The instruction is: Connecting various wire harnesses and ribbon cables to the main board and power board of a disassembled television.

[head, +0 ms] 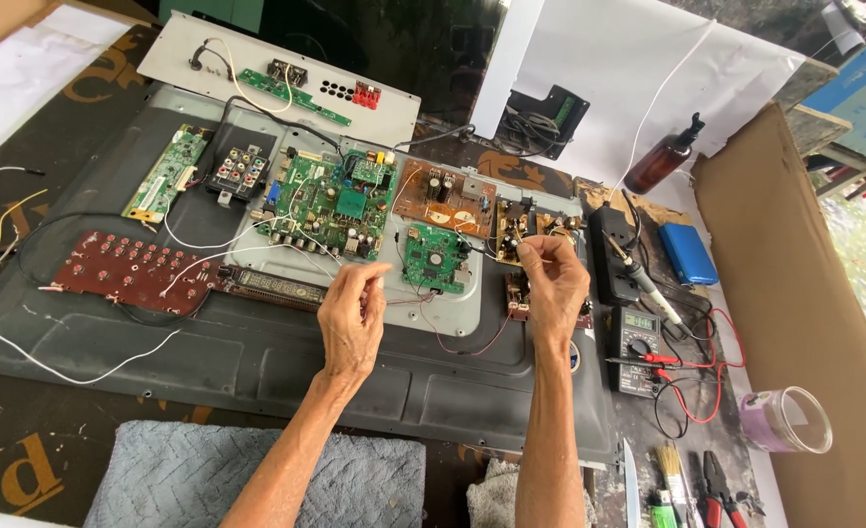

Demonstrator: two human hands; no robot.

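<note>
At 9 o'clock lies a dark red button board [125,272], with white leads running toward the big green board [327,203] at 11 o'clock. Both sit on the grey back panel [257,357].

The left hand [352,318] is near the centre. Its fingers are pinched together on something thin; it looks like a fine wire [409,293] going toward the right, but I cannot tell this for sure. Just above it, at 12 o'clock, is the small green board [431,257].

The right hand [555,284] is at 1 o'clock, its fingertips closed in a pinch, held over the brown board [531,227]. What it grips is too small to see.

In my judgement, the work is fine and asks for a steady hold: keep both pinches light, keep the thin piece away from the red wire [467,344] below, and do not pull hard on the boards.

At 3 o'clock stand a soldering iron [648,286] and a multimeter [636,347], near the right hand.
</note>
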